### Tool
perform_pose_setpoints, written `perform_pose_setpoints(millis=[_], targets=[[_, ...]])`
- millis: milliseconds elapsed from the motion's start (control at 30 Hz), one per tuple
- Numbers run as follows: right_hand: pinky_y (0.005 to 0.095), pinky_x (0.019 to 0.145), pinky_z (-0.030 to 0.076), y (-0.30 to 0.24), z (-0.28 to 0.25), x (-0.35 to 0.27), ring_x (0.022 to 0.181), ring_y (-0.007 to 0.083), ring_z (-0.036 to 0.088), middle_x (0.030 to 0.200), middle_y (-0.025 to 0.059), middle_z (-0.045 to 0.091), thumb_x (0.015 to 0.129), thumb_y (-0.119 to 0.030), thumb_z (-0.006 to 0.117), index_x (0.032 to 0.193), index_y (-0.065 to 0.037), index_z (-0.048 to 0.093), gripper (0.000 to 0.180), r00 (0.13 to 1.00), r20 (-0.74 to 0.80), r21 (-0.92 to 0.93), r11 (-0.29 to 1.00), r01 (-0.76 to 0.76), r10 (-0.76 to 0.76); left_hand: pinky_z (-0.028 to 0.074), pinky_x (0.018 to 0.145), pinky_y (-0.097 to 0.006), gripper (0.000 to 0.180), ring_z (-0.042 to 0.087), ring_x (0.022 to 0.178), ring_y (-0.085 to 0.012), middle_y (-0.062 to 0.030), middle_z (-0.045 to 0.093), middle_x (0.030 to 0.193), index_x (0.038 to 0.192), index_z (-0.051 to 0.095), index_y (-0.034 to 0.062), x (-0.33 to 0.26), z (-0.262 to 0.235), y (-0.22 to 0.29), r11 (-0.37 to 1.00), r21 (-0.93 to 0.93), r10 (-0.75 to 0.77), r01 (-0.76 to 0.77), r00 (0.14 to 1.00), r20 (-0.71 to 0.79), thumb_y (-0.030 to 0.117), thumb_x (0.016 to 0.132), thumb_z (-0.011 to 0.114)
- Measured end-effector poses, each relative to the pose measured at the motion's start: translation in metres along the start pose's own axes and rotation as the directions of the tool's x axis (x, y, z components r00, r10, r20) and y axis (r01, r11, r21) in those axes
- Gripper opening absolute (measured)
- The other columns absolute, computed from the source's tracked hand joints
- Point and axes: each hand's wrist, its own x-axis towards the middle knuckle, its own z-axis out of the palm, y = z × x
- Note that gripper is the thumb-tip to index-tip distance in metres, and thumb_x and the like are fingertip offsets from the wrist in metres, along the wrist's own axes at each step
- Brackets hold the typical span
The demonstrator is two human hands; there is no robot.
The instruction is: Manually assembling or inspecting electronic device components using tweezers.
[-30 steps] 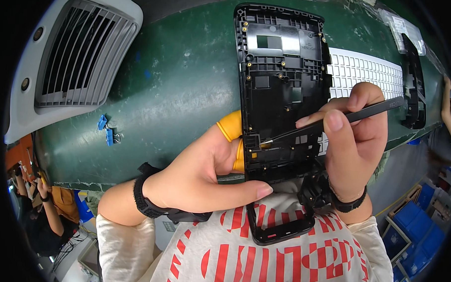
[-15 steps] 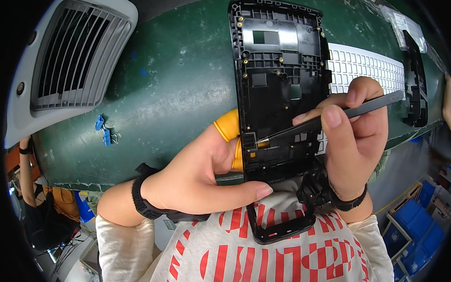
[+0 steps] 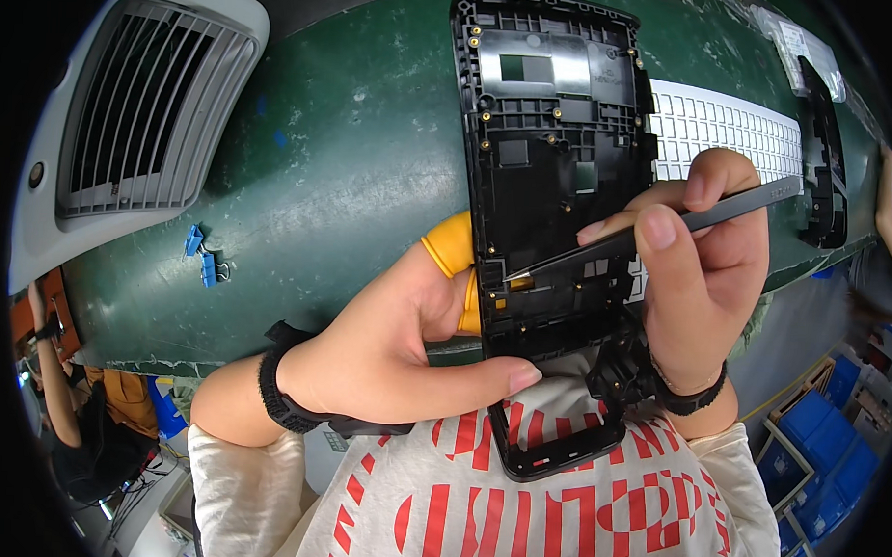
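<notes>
My left hand (image 3: 395, 341) grips a black plastic housing (image 3: 527, 208) by its left edge, thumb on the front and fingers behind. Yellow finger cots (image 3: 449, 245) cover some of those fingers. The housing is long, with ribs, brass inserts, cut-out windows and an open frame at its lower end. In my right hand (image 3: 697, 253) is a pair of dark tweezers (image 3: 703, 219), pinched between thumb and fingers. Their tips reach the housing's lower left part, beside a small window where yellow shows through. Whether the tips hold anything is too small to tell.
A white sheet of labels (image 3: 726, 131) lies on the green table (image 3: 342, 167) behind my right hand. Farther right are another black plastic part (image 3: 821, 164) and a clear bag (image 3: 793, 45). Blue binder clips (image 3: 206, 258) and a grey-white vented unit (image 3: 148, 101) are at left.
The housing and both hands stay nearly in place, and the tweezer tips remain at the same spot. At the far left, another person's arm has shifted.
</notes>
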Motion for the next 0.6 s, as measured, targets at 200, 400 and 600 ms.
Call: perform_pose_setpoints(millis=[200, 400, 600], targets=[[0.0227, 0.059, 0.045, 0.0022, -0.0014, 0.0007, 0.058, 0.0139, 0.056, 0.064, 0.0073, 0.052, 0.078, -0.006, 0.049, 0.087, -0.005, 0.032, 0.02, 1.0, 0.021, -0.014, 1.0, -0.009, 0.009, 0.033, 0.088, -0.029, 0.067, 0.037, 0.108, -0.0135, -0.0079, 0.035, 0.118, 0.124, 0.015, 0.0004, 0.001, -0.0015, -0.0019, 1.0, 0.024, 0.004, -0.004, 1.0, 0.007, -0.009, 0.069, 0.053], [0.0212, 0.059, 0.044, 0.0021, -0.0011, 0.0004, 0.059, 0.0139, 0.056, 0.065, 0.008, 0.052, 0.077, -0.005, 0.049, 0.087, -0.005, 0.032, 0.019, 1.0, 0.026, 0.006, 1.0, -0.019, 0.019, 0.033, 0.089, -0.029, 0.067, 0.037, 0.108, -0.0136, -0.008, 0.035, 0.118, 0.124, 0.016, 0.0002, 0.0021, -0.0002, -0.0016, 1.0, 0.0, -0.004, 0.004, 1.0, -0.016, -0.009, 0.068, 0.053], [0.0204, 0.058, 0.043, 0.0019, 0.0018, 0.0011, 0.058, 0.014, 0.055, 0.065, 0.0088, 0.053, 0.078, -0.006, 0.049, 0.087, -0.005, 0.032, 0.019, 0.999, -0.008, 0.03, 0.999, -0.046, 0.046, 0.032, 0.089, -0.029, 0.066, 0.037, 0.108, -0.0133, -0.0085, 0.037, 0.116, 0.123, 0.017, -0.0003, 0.0009, -0.0008, -0.0019, 1.0, 0.003, -0.015, 0.016, 0.999, -0.031, -0.009, 0.068, 0.053]])
